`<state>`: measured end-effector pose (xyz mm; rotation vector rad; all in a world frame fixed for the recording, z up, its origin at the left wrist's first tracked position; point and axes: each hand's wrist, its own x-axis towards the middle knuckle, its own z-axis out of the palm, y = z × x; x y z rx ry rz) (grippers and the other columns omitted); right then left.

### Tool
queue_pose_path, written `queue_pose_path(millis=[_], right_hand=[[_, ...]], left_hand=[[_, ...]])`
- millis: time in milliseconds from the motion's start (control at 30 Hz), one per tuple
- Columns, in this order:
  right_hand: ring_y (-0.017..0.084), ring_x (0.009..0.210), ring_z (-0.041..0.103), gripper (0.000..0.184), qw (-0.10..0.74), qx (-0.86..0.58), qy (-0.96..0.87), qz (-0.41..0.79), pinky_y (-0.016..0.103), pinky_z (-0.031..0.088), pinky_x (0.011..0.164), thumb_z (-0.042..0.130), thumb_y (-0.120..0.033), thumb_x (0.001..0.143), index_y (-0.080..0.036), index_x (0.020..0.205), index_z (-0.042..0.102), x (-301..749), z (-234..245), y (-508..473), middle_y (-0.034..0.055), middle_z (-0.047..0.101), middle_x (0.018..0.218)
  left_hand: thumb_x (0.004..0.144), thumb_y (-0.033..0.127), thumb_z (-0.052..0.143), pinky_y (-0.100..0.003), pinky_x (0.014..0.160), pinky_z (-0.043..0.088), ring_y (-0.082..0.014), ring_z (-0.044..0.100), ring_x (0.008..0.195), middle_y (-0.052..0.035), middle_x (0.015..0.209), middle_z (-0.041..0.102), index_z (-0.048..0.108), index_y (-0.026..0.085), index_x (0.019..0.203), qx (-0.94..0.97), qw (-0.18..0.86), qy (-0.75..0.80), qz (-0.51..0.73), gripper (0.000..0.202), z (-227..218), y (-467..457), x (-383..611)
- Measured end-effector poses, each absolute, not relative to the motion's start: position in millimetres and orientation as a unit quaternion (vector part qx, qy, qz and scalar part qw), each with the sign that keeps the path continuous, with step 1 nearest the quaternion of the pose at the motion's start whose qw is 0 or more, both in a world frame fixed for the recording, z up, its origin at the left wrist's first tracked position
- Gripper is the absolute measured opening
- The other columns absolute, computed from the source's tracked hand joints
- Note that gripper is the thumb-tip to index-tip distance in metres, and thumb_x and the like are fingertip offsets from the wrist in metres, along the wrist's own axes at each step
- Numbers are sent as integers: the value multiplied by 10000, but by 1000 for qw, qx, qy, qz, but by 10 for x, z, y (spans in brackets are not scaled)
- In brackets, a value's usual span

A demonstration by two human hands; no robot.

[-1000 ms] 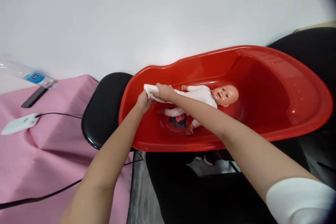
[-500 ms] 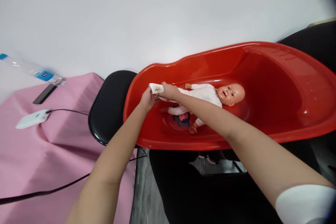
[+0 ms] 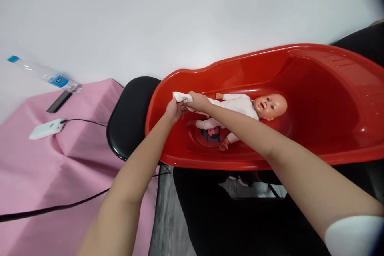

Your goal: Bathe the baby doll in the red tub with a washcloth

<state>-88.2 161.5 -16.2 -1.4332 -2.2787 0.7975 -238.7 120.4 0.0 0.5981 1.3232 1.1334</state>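
A baby doll [image 3: 240,106] in white clothes lies on its back in a red baby bathtub [image 3: 300,140], head towards the right. At its raised leg, my right hand [image 3: 200,102] is closed on a small white cloth [image 3: 182,97] with a yellowish mark. My left hand [image 3: 174,110] meets it from the left, fingers curled under the cloth. The foot of that leg is hidden between cloth and hands. The doll's other leg [image 3: 205,124] rests lower, near a dark picture with a pink face [image 3: 213,133] on the tub floor.
A black stool seat [image 3: 132,118] stands against the tub's left end. On the left, a pink sheet [image 3: 75,176] carries a white device [image 3: 46,129] with a black cable and a dark flat bar [image 3: 59,102]. A plastic water bottle [image 3: 45,74] lies behind on the white surface.
The whole view has shifted slightly, so things appear farther right and a little higher. The cloth's outline has changed between my hands. Both hands stay at the doll's leg.
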Motion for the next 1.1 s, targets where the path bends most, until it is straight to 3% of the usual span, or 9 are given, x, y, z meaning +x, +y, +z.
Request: queue_pose_path(millis=[67,200,300,433,633,800,933,1100], right_hand=[[321,1160,747,473,176,-495,-804,280,379,535,963,530,-561,1102,-181,1332,695,-878,-154,1602,145,796,1302],[272,1184,733,430,226,-460,-815,270,341,507,973,373,-375,1160,-178,1293,731,-872,-140,1603,115,797,1307],[274,1188,733,388,244,-464,-804,282,339,509,966,471,-390,1125,-194,1373,696,-854,-139,1601,94,796,1319],[314,1159,739,496,183,-496,-804,272,349,512,936,653,-544,1052,-163,1364,705,-816,-140,1566,145,795,1310],[239,1074,735,403,242,-458,-800,302,296,490,923,498,-404,1149,-161,1240,807,-761,-187,1603,105,824,1195],[208,1109,723,370,324,-455,-754,345,278,489,967,525,-361,1127,-147,1235,808,-669,-314,1729,93,818,1230],[215,1062,728,378,234,-437,-796,346,275,493,911,617,-434,1086,-150,1262,794,-585,-340,1750,95,817,1226],[251,1117,741,412,147,-435,-838,294,281,488,893,684,-496,1039,-224,1321,814,-579,-212,1680,90,815,1294]], left_hand=[[1095,356,463,-333,644,572,-204,672,586,-80,813,756,736,154,1086,260,604,574,487,339,-15,1201,-2394],[1095,319,482,-348,732,612,-219,755,721,-70,965,807,722,191,1136,270,601,569,492,275,-24,1170,-2392],[1093,307,486,-326,707,599,-213,752,712,-79,974,816,730,192,1160,274,598,564,499,278,-19,1172,-2389],[1111,312,418,-313,635,574,-204,694,596,-92,847,789,745,161,1142,260,597,580,489,361,-19,1207,-2396],[1142,335,434,-330,740,603,-213,743,681,-59,855,774,740,186,1183,260,596,591,478,343,-73,1200,-2441],[1179,516,412,-365,787,592,-231,751,730,-111,1043,816,741,181,1304,277,588,599,468,486,-86,1186,-2484],[1186,526,395,-324,763,582,-215,756,767,-127,1137,828,745,176,1344,296,593,587,465,519,-83,1204,-2492],[1171,456,448,-277,686,571,-191,746,728,-130,1051,823,767,147,1238,293,592,587,469,450,-103,1197,-2475]])
